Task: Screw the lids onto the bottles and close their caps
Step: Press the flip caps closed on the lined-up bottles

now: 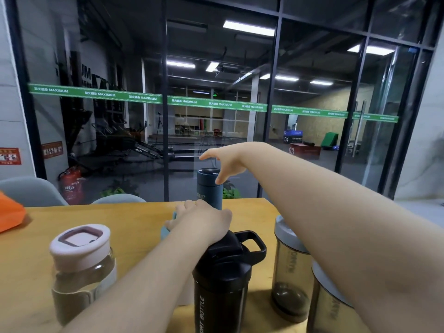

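The right hand (pixel 224 164) reaches out over the dark blue bottle (pixel 209 188), which stands upright at the far edge of the surface (pixel 134 219), directly behind the black sport bottle (pixel 222 284). Its grip is released: fingers loose and spread, one fingertip just at the blue bottle's lid rim, nothing clasped. The left hand (pixel 201 219) sits just behind the black sport bottle's lid, wrist resting on that lid, fingers curled down around something pale blue (pixel 165 230); it is mostly hidden, so I cannot tell if it is a lid or a bottle, though the grip looks closed on it.

Left of the black sport bottle stands a clear bottle with a pink lid (pixel 81 267), lid seated. Right of it stand two smoky grey shakers (pixel 292 272), grey lids on.

Handling judgement: the blue bottle looks like a smooth, rigid flask, tall and narrow, so it could tip under a sideways push. Best to take it around the lid from above, thumb opposite fingers, and twist while something steadies the body. The black bottle's carry loop stands up; its flip cap likely wants a firm press down.
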{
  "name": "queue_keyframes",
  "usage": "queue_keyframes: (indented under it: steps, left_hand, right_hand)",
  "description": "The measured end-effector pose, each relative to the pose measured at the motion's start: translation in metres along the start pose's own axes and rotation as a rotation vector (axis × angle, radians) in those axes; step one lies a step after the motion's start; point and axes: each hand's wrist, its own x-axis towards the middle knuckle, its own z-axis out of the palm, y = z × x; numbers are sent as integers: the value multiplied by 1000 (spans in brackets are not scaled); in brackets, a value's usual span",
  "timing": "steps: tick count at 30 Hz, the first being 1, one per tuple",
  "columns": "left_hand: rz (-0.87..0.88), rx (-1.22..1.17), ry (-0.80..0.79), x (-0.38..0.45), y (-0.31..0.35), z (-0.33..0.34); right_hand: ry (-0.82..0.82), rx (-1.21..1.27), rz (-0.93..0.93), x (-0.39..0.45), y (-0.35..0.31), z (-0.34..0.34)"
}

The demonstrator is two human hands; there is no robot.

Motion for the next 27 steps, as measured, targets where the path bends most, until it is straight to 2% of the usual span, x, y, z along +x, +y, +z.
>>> queue_keyframes:
  steps: [19, 27]
  left_hand:
    - [-66, 17, 3, -8, 5, -4]
    - [-48, -5, 10, -12, 4, -6]
  right_hand:
    - [-107, -203, 90, 37, -19, 30]
    - [-94, -25, 4, 13, -12, 15]
